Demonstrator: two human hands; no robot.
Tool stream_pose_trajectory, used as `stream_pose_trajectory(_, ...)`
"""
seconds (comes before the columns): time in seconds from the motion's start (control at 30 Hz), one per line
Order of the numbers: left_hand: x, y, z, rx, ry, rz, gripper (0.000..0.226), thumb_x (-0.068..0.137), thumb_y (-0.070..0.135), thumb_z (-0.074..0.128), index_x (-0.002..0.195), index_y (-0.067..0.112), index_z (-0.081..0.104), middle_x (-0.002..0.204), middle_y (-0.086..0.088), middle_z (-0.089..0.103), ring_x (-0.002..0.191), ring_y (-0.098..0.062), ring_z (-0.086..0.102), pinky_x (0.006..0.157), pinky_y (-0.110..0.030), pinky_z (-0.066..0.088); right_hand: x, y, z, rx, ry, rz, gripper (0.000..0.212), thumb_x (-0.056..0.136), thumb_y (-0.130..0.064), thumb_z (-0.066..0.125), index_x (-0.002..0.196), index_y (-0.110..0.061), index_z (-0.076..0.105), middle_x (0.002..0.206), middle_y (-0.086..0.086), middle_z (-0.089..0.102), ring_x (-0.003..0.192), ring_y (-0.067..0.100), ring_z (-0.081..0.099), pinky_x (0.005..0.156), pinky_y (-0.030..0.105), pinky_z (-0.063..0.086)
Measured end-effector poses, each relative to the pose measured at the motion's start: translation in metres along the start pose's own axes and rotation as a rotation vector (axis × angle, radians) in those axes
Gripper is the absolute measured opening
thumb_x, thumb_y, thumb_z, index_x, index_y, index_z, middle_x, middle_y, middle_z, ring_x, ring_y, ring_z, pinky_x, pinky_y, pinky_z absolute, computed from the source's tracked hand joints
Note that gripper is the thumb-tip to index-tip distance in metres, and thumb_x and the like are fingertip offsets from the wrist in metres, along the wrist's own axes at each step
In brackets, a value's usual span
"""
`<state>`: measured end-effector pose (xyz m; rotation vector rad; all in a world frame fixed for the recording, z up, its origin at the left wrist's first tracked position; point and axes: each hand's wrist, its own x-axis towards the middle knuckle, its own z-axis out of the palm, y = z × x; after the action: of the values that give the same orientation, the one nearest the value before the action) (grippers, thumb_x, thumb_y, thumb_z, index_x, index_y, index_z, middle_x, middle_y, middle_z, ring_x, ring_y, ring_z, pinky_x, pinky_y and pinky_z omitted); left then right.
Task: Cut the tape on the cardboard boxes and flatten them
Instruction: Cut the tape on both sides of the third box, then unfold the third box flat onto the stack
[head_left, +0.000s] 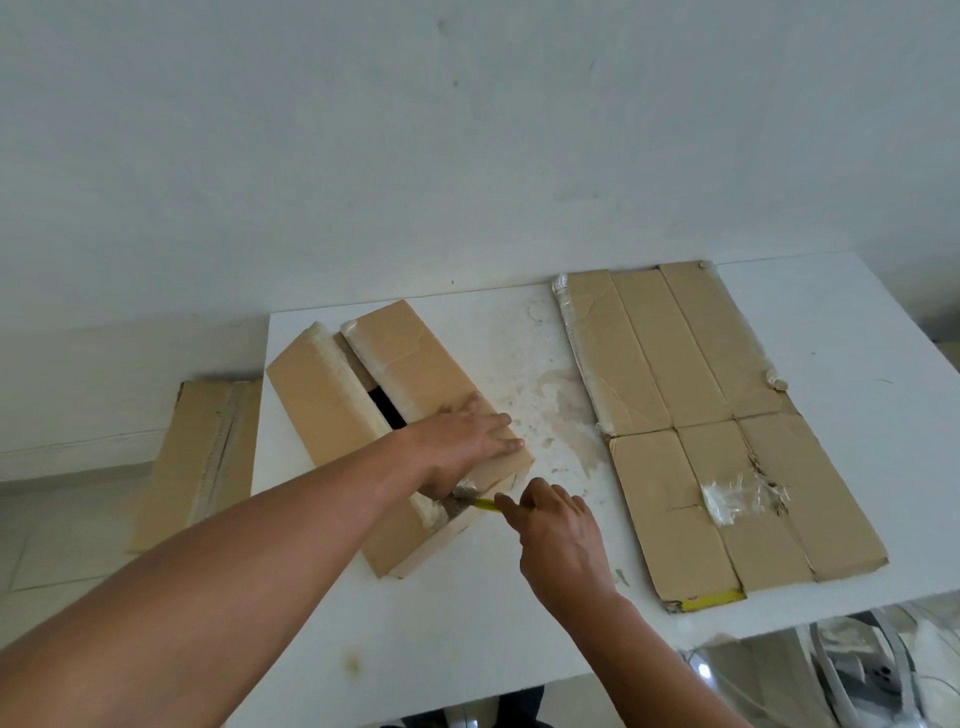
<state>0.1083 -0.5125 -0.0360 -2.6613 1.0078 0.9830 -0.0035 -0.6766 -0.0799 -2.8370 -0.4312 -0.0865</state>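
On the white table (519, 623), toward ten o'clock of its middle, lies a long box (322, 395), its top flaps parted along the taped seam; the left hand (462, 441) presses flat on its near end, fingers straight; at four o'clock of it the right hand (558, 535) pinches a yellow cutter (485, 503), tip at the box's end tape; a flattened box (675, 364) lies at two o'clock; a cardboard sheet (197, 457) lies on the floor at nine o'clock.
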Motion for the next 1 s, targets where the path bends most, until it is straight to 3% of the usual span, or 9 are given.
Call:
stream_pose_trajectory(0.17,-0.002,-0.002,0.001,-0.069,0.001,-0.017,0.107,0.083,-0.013,0.064,0.16,0.038,0.01,0.168,0.006,-0.005,0.154,-0.032,-0.014,0.125,-0.052,0.01,-0.007,0.045,0.003,0.058,0.019,0.092,0.053,0.064,0.006,0.08,0.106,-0.027,0.077,0.074,-0.005,0.056,0.055,0.015,0.05,0.048,0.03,0.046)
stream_pose_trajectory(0.3,-0.002,-0.001,0.005,-0.132,0.048,-0.03,0.104,0.081,-0.012,0.068,0.159,0.035,0.018,0.168,0.004,-0.005,0.155,-0.025,-0.012,0.126,-0.045,0.01,-0.02,0.061,0.006,0.262,-0.142,0.109,0.031,0.087,-0.007,0.065,0.113,-0.023,0.071,0.089,-0.008,0.062,0.072,0.01,0.058,0.065,0.024,0.05)
stream_pose_trajectory(0.4,-0.012,-0.003,0.012,-0.179,0.185,-0.12,0.091,0.079,-0.011,0.067,0.154,0.028,0.033,0.164,-0.004,0.005,0.153,-0.027,0.003,0.121,-0.038,0.025,-0.033,0.067,0.019,0.452,-0.2,0.5,0.025,0.097,-0.014,0.056,0.119,-0.024,0.063,0.104,-0.003,0.053,0.076,0.009,0.056,0.064,0.016,0.043)
stream_pose_trajectory(0.5,-0.02,0.001,0.021,-0.092,0.373,-0.321,0.077,0.075,0.001,0.069,0.144,0.019,0.04,0.149,-0.01,0.023,0.145,-0.036,0.015,0.122,-0.053,0.018,-0.04,0.077,0.036,0.519,-0.307,0.738,0.029,0.098,-0.021,0.056,0.126,-0.024,0.06,0.093,0.004,0.063,0.067,0.015,0.061,0.053,0.023,0.045)
stream_pose_trajectory(0.57,-0.023,0.006,0.025,-0.164,0.399,-0.606,0.094,0.073,0.017,0.076,0.151,0.022,0.023,0.152,-0.013,0.012,0.147,-0.046,0.005,0.116,-0.069,0.01,-0.04,0.079,0.043,0.44,-0.367,0.679,0.03,0.096,-0.024,0.058,0.126,-0.022,0.058,0.092,0.002,0.068,0.076,0.018,0.064,0.058,0.026,0.047)
stream_pose_trajectory(0.67,-0.029,0.011,0.029,-0.597,0.319,-0.992,0.127,0.071,0.035,0.083,0.155,0.035,-0.013,0.16,-0.013,-0.028,0.145,-0.057,-0.016,0.111,-0.078,0.009,-0.029,0.078,0.04,0.146,-0.477,0.498,0.025,0.095,-0.034,0.058,0.114,-0.018,0.054,0.111,0.001,0.062,0.1,0.021,0.06,0.08,0.033,0.051)
stream_pose_trajectory(0.73,-0.033,0.013,0.036,-0.883,0.347,-1.082,0.135,0.069,0.041,0.086,0.15,0.046,-0.022,0.159,-0.011,-0.035,0.146,-0.057,-0.015,0.11,-0.079,0.016,-0.016,0.075,0.033,0.028,-0.513,0.391,0.049,0.093,-0.051,0.057,0.125,-0.016,0.049,0.126,0.004,0.051,0.117,0.022,0.052,0.095,0.033,0.047)
stream_pose_trajectory(0.87,-0.04,0.022,0.051,-1.074,0.483,-1.072,0.134,0.07,0.038,0.085,0.144,0.057,-0.025,0.164,-0.008,-0.018,0.147,-0.055,0.004,0.105,-0.064,0.041,0.026,0.051,0.007,0.408,-0.379,0.223,0.097,0.081,-0.07,0.06,0.154,-0.02,0.018,0.153,0.004,0.024,0.139,0.023,0.034,0.109,0.037,0.04)
stream_pose_trajectory(1.0,-0.052,0.027,0.056,-1.065,0.696,-0.982,0.127,0.074,0.026,0.083,0.15,0.054,-0.016,0.156,-0.002,0.016,0.136,-0.039,0.037,0.086,-0.043,0.053,0.06,0.015,-0.004,0.285,-0.408,-0.004,0.118,0.069,-0.08,0.059,0.154,-0.025,0.0,0.158,0.005,0.011,0.14,0.027,0.028,0.114,0.047,0.035)
